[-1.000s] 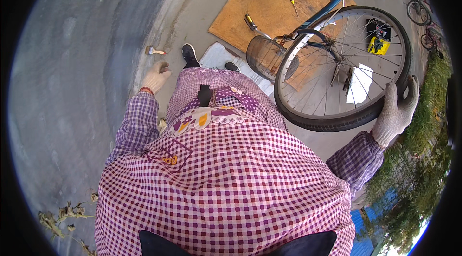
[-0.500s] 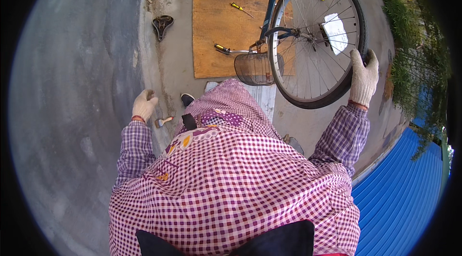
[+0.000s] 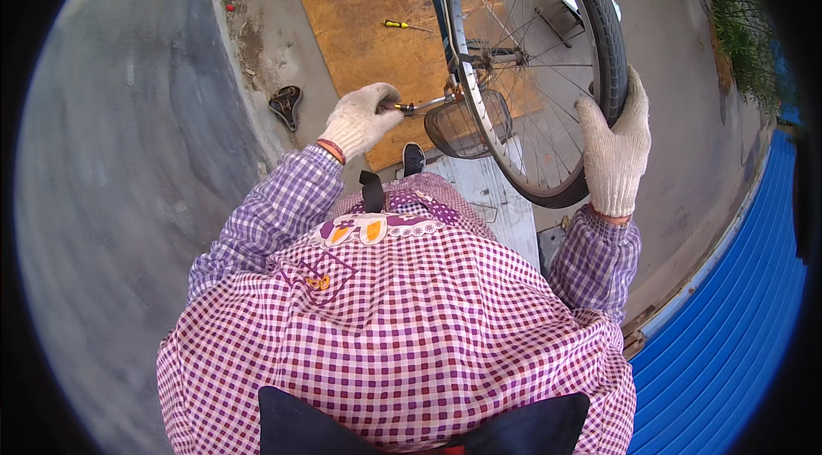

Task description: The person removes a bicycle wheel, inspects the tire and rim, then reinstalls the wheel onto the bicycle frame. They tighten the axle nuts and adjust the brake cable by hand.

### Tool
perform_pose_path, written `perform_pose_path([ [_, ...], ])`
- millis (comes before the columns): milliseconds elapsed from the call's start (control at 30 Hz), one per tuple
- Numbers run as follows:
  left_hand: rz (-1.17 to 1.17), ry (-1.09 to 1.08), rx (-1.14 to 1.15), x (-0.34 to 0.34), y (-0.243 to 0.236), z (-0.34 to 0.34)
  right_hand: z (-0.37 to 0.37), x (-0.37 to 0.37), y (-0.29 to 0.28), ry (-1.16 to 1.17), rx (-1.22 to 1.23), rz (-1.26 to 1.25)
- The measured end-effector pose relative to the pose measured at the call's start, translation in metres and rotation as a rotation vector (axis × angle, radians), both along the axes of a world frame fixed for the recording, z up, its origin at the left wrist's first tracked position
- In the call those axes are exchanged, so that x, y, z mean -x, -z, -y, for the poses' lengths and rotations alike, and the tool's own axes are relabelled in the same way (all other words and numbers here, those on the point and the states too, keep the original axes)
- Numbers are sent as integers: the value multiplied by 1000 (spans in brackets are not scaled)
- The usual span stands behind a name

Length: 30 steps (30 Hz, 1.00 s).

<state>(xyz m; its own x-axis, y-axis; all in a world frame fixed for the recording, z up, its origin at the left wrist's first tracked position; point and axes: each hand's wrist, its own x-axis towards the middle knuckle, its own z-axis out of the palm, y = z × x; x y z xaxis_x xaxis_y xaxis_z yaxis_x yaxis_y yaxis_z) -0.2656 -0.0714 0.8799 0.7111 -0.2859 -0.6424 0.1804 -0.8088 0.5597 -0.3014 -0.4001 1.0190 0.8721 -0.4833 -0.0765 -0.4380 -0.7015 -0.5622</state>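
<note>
A blue bicycle (image 3: 434, 5) stands upside down in front of me, its spoked wheel (image 3: 610, 35) raised toward me. My right hand (image 3: 618, 142), in a pale knit glove, grips the tyre's near right side, thumb on the inner side and fingers on the outer. My left hand (image 3: 366, 119), gloved too, reaches forward with curved fingers and a gap between thumb and fingertips. Just beyond it lies a black and yellow handlebar grip (image 3: 406, 108) on a silver bar; whether they touch, I cannot tell. The wire basket (image 3: 467, 125) hangs below the wheel.
A brown wooden board (image 3: 342, 35) lies under the bicycle, with a yellow-handled screwdriver (image 3: 396, 24) on it. A black saddle (image 3: 285, 106) rests on the concrete at left. Blue corrugated sheeting (image 3: 728, 309) and green plants (image 3: 728, 10) border the right side.
My left hand has moved from low at the left, forward and right to the handlebar grip. The right hand stays on the tyre. The view has shifted, and the wheel appears closer.
</note>
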Motion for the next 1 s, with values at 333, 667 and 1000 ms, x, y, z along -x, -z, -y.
perform_pose_path([
  [333, 263, 93, -233, -47, 0, -55, -138, -29, -21, -257, -135, -9],
  [667, 323, 217, -355, -24, 13, -76, -153, -23, -17, -269, -101, -19],
  [1000, 377, 162, -390, -28, 15, -85, -168, -28, -24, -304, -131, 60],
])
